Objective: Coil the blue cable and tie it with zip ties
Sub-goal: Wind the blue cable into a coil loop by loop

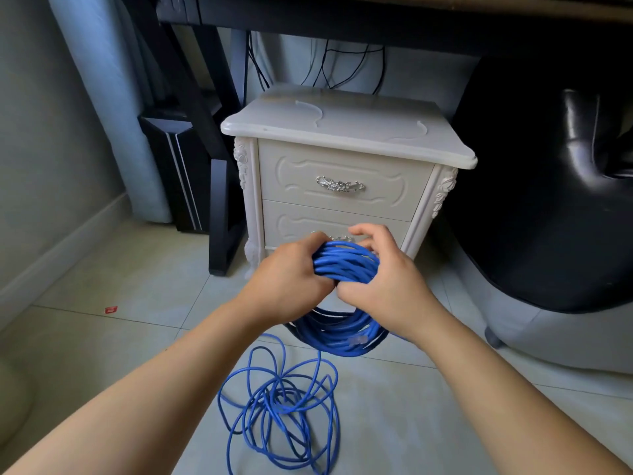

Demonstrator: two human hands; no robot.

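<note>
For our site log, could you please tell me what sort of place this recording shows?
Probably a home room, perhaps a bedroom or study corner: a white nightstand stands on a tiled floor by a dark desk with wires hanging behind.

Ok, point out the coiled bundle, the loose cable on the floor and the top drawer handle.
coiled bundle point(342, 265): head view, upper strands at the top of the loop.
loose cable point(281, 402): head view, tangled middle of the pile.
top drawer handle point(339, 185): head view, centre of the silver pull.
</note>
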